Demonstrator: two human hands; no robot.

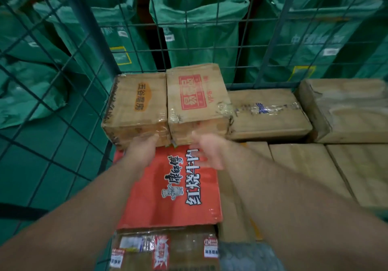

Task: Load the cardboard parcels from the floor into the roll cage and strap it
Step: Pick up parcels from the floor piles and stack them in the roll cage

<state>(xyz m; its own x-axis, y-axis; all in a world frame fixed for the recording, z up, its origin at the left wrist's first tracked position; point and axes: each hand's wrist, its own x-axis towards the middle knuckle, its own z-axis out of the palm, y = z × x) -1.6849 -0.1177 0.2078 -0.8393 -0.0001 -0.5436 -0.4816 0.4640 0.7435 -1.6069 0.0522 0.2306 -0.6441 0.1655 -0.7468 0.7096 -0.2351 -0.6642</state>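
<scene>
Left hand (142,151) touches taped, creased cardboard box (136,105) — right hand (210,153) spread, blurred.

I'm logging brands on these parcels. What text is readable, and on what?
"康师傅": orange carton
"红烧牛肉": same carton
"五谷磨房": left brown box
"VIP": red-printed box; its red block is blurred
Print on the green sack and stickers on the bottom carton: too blurred.

Two taped brown parcels (136,105) sit side by side in the roll cage's (88,29) back corner, behind an orange parcel (147,203).
</scene>
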